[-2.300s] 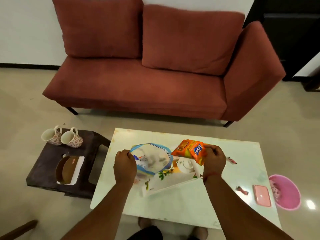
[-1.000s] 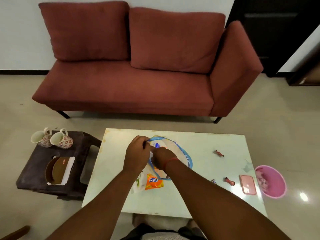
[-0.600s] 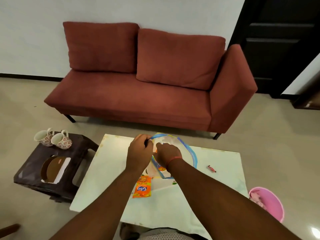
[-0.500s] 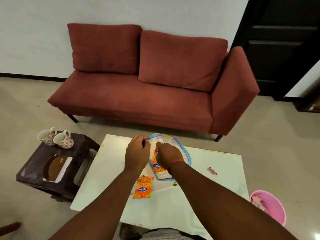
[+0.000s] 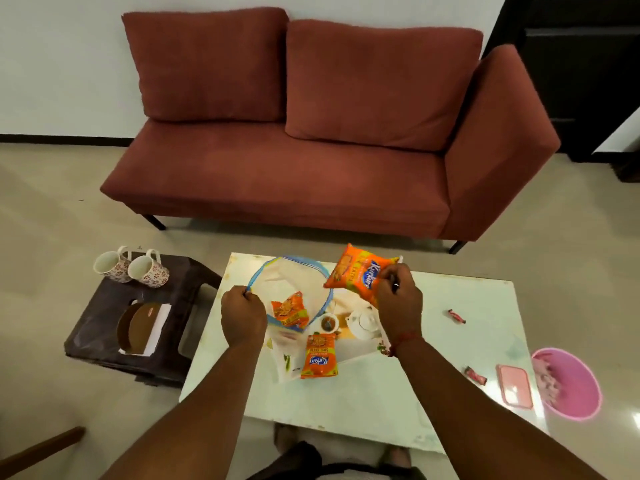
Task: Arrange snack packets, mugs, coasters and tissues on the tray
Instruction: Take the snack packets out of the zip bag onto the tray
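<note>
My left hand (image 5: 242, 315) grips the blue rim of a clear zip bag (image 5: 289, 271) and holds it open above the white table (image 5: 433, 348). One orange snack packet (image 5: 290, 309) lies inside the bag. My right hand (image 5: 399, 299) holds a second orange snack packet (image 5: 358, 273) in the air just right of the bag. A third orange packet (image 5: 318, 356) lies on the white floral tray (image 5: 360, 337). Two floral mugs (image 5: 131, 268) lie on the dark stool (image 5: 104, 320), beside brown coasters (image 5: 138, 327) on white tissues.
A red sofa (image 5: 311, 140) stands behind the table. Small wrapped candies (image 5: 456, 316) and a pink box (image 5: 514, 386) lie on the table's right part. A pink bin (image 5: 568, 386) sits on the floor to the right.
My right hand has come out of the bag with an orange packet and lifted it to the right. The left hand still holds the bag's rim. The view tilted down.
</note>
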`<action>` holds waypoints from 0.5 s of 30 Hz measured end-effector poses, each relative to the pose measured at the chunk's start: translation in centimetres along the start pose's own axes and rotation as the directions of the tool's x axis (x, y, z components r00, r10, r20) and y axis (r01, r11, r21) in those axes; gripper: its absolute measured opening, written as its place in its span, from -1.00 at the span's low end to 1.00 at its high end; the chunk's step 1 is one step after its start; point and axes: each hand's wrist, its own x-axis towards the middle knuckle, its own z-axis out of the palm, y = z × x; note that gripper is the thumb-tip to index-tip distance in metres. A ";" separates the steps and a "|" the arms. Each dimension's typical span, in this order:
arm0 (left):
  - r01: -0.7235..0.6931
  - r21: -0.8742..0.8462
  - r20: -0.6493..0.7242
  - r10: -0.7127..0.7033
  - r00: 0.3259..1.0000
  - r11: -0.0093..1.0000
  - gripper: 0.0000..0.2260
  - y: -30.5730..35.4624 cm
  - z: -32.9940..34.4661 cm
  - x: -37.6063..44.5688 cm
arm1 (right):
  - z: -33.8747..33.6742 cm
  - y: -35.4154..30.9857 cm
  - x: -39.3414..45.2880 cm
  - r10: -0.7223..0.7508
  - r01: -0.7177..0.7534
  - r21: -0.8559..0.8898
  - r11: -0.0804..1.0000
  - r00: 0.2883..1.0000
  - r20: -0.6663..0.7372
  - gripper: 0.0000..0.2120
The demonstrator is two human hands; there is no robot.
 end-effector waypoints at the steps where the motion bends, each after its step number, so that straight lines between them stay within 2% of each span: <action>1: -0.008 0.002 0.006 0.008 1.000 1.000 -0.75 -1.0 -0.1 0.7 | 0.5 1.0 -0.3 0.069 -0.069 0.013 0.998 0.996 -0.060 -0.90; 3: -0.025 0.008 0.029 0.025 0.999 1.000 -0.77 -2.9 -0.3 2.0 | 1.9 3.2 -1.0 0.192 -0.193 0.001 0.981 0.975 -0.114 -0.90; 6: -0.048 0.020 0.063 0.047 0.997 0.999 -0.79 -5.5 -1.0 3.7 | 4.9 7.2 -2.5 0.351 -0.357 -0.125 0.926 0.934 -0.065 -0.93; 10: -0.094 0.066 0.098 0.087 0.991 0.993 -0.81 -8.7 -1.8 5.9 | 9.7 11.4 -4.1 0.589 -0.576 -0.251 0.778 0.808 -0.026 -0.88; 12: -0.107 0.082 0.114 0.098 0.989 0.991 -0.81 -10.2 -2.2 6.9 | 12.0 12.9 -4.6 0.652 -0.637 -0.248 0.730 0.758 -0.027 -0.86; 15: -0.118 0.085 0.145 0.105 0.984 0.989 -0.80 -11.8 -2.6 8.2 | 14.7 14.2 -4.9 0.686 -0.674 -0.196 0.712 0.728 -0.010 -0.84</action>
